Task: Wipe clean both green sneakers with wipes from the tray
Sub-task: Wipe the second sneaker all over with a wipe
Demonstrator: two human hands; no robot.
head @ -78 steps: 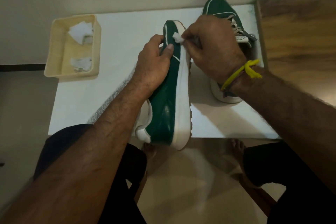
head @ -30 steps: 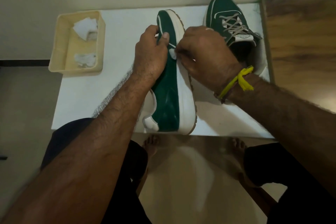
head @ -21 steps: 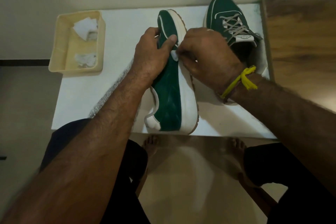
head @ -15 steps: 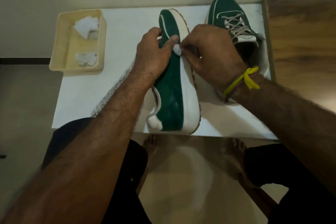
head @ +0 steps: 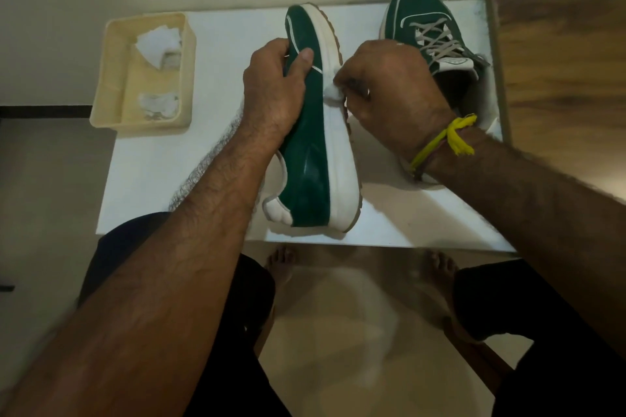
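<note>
My left hand (head: 271,91) grips the tipped sneaker (head: 311,145) mid-table by its stiff green upper, a firm hold, while my right hand (head: 389,91) pinches a soft, limp wipe (head: 330,90) against its white sole.

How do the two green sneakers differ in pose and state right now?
The held sneaker lies tipped on its side, white sole edge up; the far sneaker stands upright, laces showing. The left hand grips the held sneaker while the right hand presses a wipe to its sole; nothing grips the far sneaker. Both are green with white soles, on the white table.
</note>
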